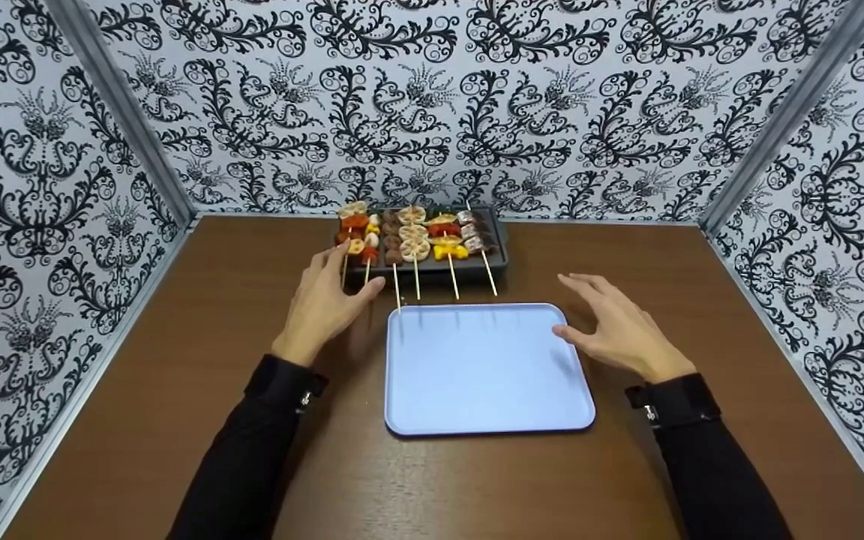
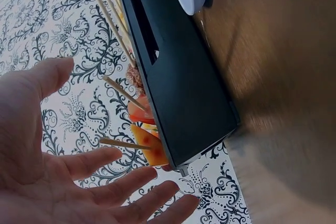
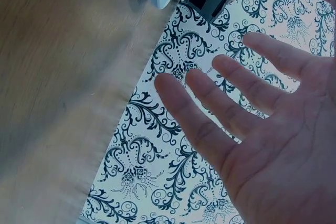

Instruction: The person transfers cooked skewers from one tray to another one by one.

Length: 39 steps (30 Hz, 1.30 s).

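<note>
The brown table bears a dark grill pan at twelve o'clock and a pale-blue tray (round-cornered) at five o'clock from the pan.

And you're in solid black sleeves, over a plain pale periwinkle tray! Brown on the table you're working at, faintly grained; near-black on the grill. Now your skewers: red, orange, yellow, white, brown, on pale tan sticks! White walls swirl with black floral scrolls, and your posts are plain grey.
</note>
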Tool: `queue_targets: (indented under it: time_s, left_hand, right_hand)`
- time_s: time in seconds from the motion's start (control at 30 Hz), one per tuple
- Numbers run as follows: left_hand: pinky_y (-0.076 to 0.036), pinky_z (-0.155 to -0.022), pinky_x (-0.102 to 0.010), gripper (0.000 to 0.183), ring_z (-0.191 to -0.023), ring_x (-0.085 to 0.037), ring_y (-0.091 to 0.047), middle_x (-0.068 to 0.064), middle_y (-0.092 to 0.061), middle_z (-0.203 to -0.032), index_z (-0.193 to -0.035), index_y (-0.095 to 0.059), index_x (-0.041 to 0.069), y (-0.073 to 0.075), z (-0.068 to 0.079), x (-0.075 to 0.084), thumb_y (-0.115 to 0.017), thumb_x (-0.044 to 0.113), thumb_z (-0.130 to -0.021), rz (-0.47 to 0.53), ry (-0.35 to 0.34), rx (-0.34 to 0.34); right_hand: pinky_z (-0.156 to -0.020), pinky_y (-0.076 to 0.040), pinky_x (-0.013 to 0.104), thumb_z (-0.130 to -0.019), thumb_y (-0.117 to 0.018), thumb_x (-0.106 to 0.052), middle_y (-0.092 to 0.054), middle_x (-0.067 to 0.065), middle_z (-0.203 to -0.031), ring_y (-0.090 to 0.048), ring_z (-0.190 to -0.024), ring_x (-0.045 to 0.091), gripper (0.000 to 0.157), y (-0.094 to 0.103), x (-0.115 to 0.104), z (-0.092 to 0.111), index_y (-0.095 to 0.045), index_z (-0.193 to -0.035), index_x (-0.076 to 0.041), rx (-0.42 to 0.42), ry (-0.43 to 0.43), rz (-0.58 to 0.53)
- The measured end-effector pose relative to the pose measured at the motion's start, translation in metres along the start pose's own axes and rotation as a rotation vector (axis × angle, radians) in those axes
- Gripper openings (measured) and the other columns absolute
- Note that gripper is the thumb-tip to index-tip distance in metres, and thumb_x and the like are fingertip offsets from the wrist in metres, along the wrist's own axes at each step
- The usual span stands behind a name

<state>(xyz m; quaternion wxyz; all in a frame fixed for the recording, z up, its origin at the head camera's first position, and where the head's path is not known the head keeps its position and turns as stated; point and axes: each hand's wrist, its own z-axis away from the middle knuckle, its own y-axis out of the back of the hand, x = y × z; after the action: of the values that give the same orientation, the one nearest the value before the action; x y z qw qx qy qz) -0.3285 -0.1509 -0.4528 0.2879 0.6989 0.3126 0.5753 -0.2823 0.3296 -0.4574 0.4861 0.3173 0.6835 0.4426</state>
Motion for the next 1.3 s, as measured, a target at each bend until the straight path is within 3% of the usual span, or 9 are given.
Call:
queue_targets:
  time_s: [0.33,0.7,0.83,1.03,1.3]
  left_hand:
    - [-0.047,-0.136,-0.067,0.089,-0.159,-0.054,-0.054,-0.034,-0.052,-0.172,-0.177,-0.044,0.002,0.0,-0.002,-0.003,-0.08,0.046,-0.108,0.059,-0.006,0.074]
    - [-0.051,-0.131,-0.064,0.074,-0.149,-0.056,-0.062,-0.037,-0.065,-0.156,-0.162,-0.06,-0.008,0.003,-0.006,-0.006,-0.082,0.038,-0.109,0.058,-0.011,0.152]
    - [-0.052,-0.128,-0.064,0.068,-0.145,-0.055,-0.063,-0.036,-0.067,-0.152,-0.156,-0.065,-0.009,0.005,-0.006,-0.004,-0.081,0.036,-0.109,0.05,0.01,0.161]
    - [-0.057,-0.112,-0.06,0.058,-0.128,-0.048,-0.067,-0.031,-0.072,-0.133,-0.151,-0.07,-0.008,0.008,-0.005,-0.003,-0.083,0.029,-0.108,0.086,0.033,0.183]
    - [-0.064,-0.106,-0.055,0.044,-0.111,-0.044,-0.079,-0.027,-0.083,-0.119,-0.138,-0.078,-0.008,0.006,-0.007,-0.009,-0.084,0.023,-0.107,0.107,0.018,0.201]
  right_hand:
    - [-0.122,-0.051,0.084,-0.108,-0.083,-0.055,-0.046,0.008,-0.185,-0.047,-0.169,0.044,0.088,-0.003,-0.004,-0.003,-0.043,-0.182,-0.03,0.066,0.062,-0.018]
    - [-0.118,-0.057,0.078,-0.107,-0.087,-0.044,-0.05,0.008,-0.182,-0.052,-0.166,0.04,0.084,-0.005,-0.01,-0.004,-0.047,-0.179,-0.03,0.154,0.169,-0.047]
    - [-0.117,-0.059,0.077,-0.106,-0.088,-0.041,-0.05,0.008,-0.182,-0.053,-0.165,0.041,0.084,-0.005,-0.011,-0.005,-0.048,-0.179,-0.028,0.178,0.196,-0.044]
    - [-0.115,-0.061,0.074,-0.105,-0.09,-0.037,-0.051,0.007,-0.182,-0.055,-0.164,0.039,0.086,-0.005,-0.015,-0.007,-0.048,-0.179,-0.028,0.21,0.234,-0.043]
    - [-0.114,-0.064,0.069,-0.104,-0.092,-0.035,-0.053,0.007,-0.18,-0.058,-0.162,0.036,0.087,-0.008,-0.018,-0.007,-0.049,-0.179,-0.03,0.236,0.279,-0.037]
